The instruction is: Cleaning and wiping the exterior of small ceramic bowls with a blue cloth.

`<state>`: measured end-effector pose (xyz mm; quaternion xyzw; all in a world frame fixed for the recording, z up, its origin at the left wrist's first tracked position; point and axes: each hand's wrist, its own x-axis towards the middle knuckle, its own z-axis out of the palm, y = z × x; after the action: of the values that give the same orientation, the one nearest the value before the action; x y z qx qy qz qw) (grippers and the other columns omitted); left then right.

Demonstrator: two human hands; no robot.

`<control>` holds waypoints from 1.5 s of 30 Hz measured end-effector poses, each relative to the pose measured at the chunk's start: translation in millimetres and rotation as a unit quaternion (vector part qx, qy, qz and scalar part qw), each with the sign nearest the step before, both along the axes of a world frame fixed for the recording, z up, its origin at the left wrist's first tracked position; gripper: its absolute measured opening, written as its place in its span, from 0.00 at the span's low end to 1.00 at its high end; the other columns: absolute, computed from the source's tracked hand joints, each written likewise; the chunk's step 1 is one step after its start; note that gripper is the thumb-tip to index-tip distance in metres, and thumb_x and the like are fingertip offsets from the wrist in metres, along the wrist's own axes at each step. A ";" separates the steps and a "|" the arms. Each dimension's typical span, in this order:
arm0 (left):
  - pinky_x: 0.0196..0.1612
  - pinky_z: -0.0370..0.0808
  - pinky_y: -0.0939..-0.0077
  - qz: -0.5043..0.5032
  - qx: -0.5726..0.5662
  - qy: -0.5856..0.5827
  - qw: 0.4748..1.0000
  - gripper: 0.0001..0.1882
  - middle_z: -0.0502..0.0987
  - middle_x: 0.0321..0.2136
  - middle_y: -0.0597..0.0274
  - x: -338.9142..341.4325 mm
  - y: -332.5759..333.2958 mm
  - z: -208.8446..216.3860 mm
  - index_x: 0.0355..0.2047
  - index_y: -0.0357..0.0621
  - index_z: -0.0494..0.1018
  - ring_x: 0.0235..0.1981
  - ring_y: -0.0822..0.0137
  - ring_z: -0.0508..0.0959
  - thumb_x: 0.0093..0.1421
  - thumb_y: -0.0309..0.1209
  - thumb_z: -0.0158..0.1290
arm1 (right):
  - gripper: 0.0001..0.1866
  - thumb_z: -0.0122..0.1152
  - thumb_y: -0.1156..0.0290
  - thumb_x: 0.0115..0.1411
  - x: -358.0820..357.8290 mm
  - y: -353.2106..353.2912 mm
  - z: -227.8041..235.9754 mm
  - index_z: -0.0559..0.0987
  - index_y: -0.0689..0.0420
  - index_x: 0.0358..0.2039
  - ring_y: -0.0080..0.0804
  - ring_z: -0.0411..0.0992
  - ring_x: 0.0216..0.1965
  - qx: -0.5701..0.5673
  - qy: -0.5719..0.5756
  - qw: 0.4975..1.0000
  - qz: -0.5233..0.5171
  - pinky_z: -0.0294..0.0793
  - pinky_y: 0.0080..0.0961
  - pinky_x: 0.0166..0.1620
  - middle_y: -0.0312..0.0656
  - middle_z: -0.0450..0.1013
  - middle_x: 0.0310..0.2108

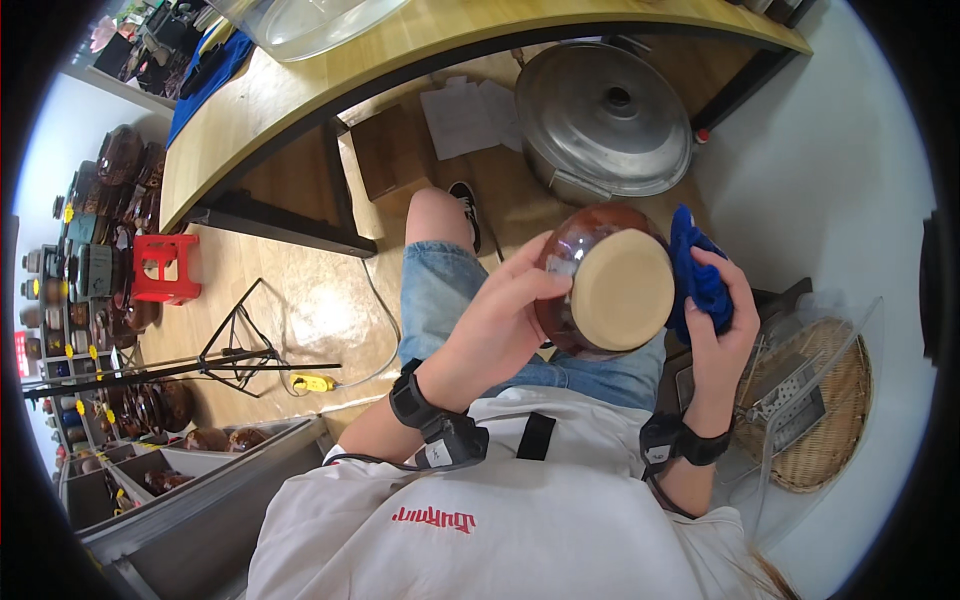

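Observation:
Above my lap I hold up a glossy brown glazed pot (600,222), tipped so that its unglazed, cream-coloured round base (624,290) faces me. My left hand (515,305) grips the pot's left side, thumb near the edge of the base. A bunched blue cloth (703,275) is in my right hand (728,310), fingers curled round it, close against the pot's right side. Whether the cloth touches the glaze I cannot tell. The pot's mouth is turned away and hidden.
A wooden table (330,85) spans the front, bearing a clear basin (310,25). Beneath it stand a large lidded metal pot (605,120) and a brown box (390,150). Left are a red stool (166,268), a black stand (240,350) and shelves of jars; right, a wicker tray (835,420).

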<state>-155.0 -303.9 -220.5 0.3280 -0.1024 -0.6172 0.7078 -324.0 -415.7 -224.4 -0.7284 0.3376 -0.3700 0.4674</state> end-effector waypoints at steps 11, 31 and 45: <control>0.40 0.71 0.80 0.027 0.109 -0.004 0.994 0.18 0.74 0.37 0.62 -11.5 -3.9 -11.1 0.43 0.38 0.67 0.36 0.74 0.74 0.61 0.39 0.43 | 0.21 0.50 0.83 0.39 1.7 4.2 -12.3 0.74 0.61 0.39 0.33 0.70 0.39 0.019 0.054 0.995 0.077 0.65 0.22 0.45 0.46 0.71 0.37; 0.44 0.69 0.75 -0.002 0.085 0.023 0.996 0.21 0.72 0.41 0.61 -2.6 -7.5 2.2 0.47 0.40 0.64 0.41 0.69 0.73 0.58 0.41 0.46 | 0.18 0.49 0.82 0.42 1.4 15.2 -23.5 0.73 0.61 0.37 0.22 0.65 0.39 0.118 -0.054 0.991 0.022 0.61 0.18 0.46 0.37 0.70 0.36; 0.43 0.71 0.73 0.131 0.064 0.035 0.989 0.19 0.72 0.40 0.59 -9.2 -4.9 -21.9 0.44 0.39 0.65 0.40 0.68 0.74 0.60 0.41 0.43 | 0.19 0.50 0.83 0.44 22.5 24.1 -30.1 0.72 0.62 0.40 0.19 0.66 0.37 0.076 0.001 0.996 0.041 0.64 0.16 0.42 0.39 0.71 0.37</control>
<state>-164.1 -308.7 -242.4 0.3614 0.0061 -0.5357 0.7631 -301.4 -391.5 -254.5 -0.7043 0.3349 -0.3230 0.5363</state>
